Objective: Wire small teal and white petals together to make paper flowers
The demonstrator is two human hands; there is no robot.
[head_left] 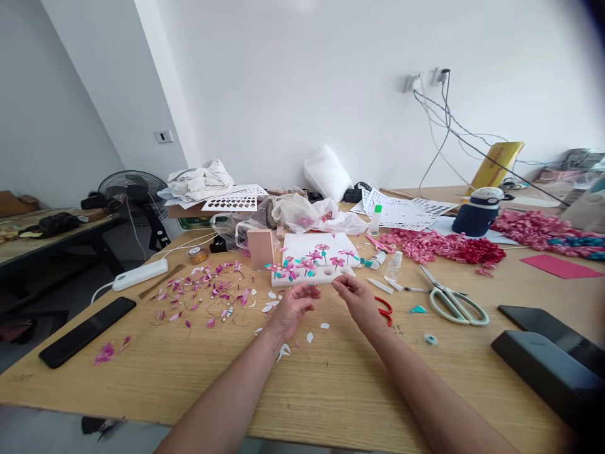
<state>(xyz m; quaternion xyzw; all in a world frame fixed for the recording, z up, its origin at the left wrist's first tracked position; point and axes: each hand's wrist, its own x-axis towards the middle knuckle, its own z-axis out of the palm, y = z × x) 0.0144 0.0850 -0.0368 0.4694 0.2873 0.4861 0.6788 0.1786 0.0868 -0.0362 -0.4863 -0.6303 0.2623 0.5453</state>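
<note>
Hovering mid-tabletop (pixel 331 384), L hand (pixel 290 310) & R hand (pixel 360 300) both pinched shut, item too small to tell. Foam block (pixel 326 275) w/ pink flowers (pixel 312 257) just beyond fingertips; white petals (pixel 309 337) below wrists.

I see a wooden table (pixel 331 391) carrying a black phone (pixel 87 331) near its left edge, a white power bank (pixel 140 275) behind it, scattered pink petals (pixel 208 293), a white foam block (pixel 314 268) at centre, pale scissors (pixel 454 302) on the right, and a pink paper heap (pixel 439 246) beyond them.
</note>
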